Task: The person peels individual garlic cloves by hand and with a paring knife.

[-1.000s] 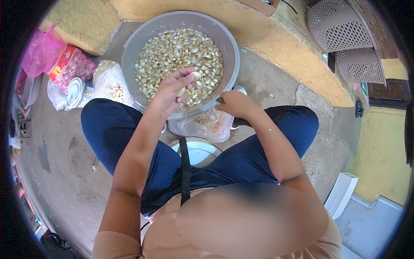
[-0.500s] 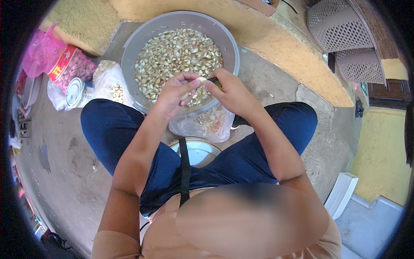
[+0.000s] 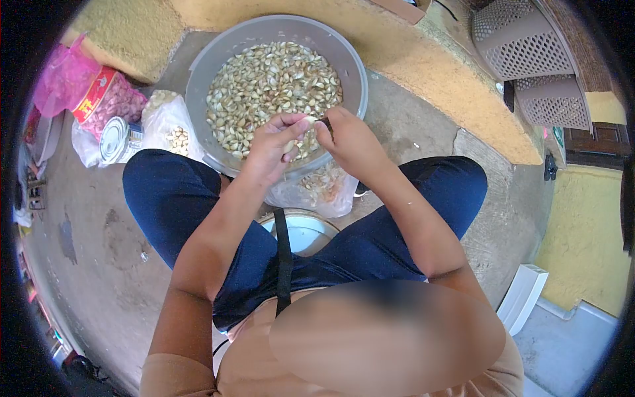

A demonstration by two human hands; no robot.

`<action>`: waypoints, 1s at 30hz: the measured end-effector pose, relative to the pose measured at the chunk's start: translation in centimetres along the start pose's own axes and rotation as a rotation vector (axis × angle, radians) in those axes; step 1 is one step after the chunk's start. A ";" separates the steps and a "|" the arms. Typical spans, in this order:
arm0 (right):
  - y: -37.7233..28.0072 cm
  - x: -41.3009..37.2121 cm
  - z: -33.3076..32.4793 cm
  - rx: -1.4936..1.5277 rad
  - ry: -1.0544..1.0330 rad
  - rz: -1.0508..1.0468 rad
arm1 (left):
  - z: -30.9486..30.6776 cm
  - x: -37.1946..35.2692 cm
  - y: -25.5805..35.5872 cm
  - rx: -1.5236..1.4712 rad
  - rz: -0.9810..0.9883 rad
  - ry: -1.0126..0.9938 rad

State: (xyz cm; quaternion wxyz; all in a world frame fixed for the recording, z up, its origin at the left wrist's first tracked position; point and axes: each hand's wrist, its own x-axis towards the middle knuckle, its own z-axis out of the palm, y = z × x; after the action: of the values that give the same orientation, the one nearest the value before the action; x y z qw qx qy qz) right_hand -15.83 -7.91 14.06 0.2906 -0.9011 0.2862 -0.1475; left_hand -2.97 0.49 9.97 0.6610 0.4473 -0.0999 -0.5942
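Over the near side of a large grey tub, my left hand pinches a pale garlic clove between thumb and fingertips. My right hand is closed around what looks like a small dark knife, mostly hidden by the fingers, its end close against the clove. Many garlic cloves, apparently in water, fill the bottom of the tub. Below my hands, a clear plastic bag holds papery garlic skins.
To the left stand a bag of peeled cloves, a metal can and a pink mesh sack of garlic. A round white-blue container sits between my legs. Grey perforated baskets are at upper right, beyond a low yellow wall.
My right hand has turned slightly, so less of the knife shows. The clove stays between both hands' fingertips, and the left hand has barely moved.
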 end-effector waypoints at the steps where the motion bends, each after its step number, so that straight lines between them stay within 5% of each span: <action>1: 0.0 0.0 0.2 -0.009 0.019 -0.003 | 0.2 -0.1 -0.1 -0.010 0.000 0.020; 13: -0.1 0.1 1.4 0.092 0.007 0.018 | 0.4 0.2 -0.3 -0.105 0.044 0.057; 16: -0.3 0.6 -0.5 0.159 -0.130 0.191 | 0.0 0.4 -0.4 -0.139 0.030 0.025; 30: -0.5 0.6 -2.1 0.251 -0.104 0.067 | -0.2 0.2 0.2 -0.216 -0.113 -0.186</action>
State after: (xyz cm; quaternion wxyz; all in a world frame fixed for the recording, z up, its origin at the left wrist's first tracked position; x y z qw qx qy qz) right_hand -16.05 -8.92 16.09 0.4203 -0.8540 0.2798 -0.1255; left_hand -2.64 0.39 9.97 0.6585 0.3215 -0.0710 -0.6767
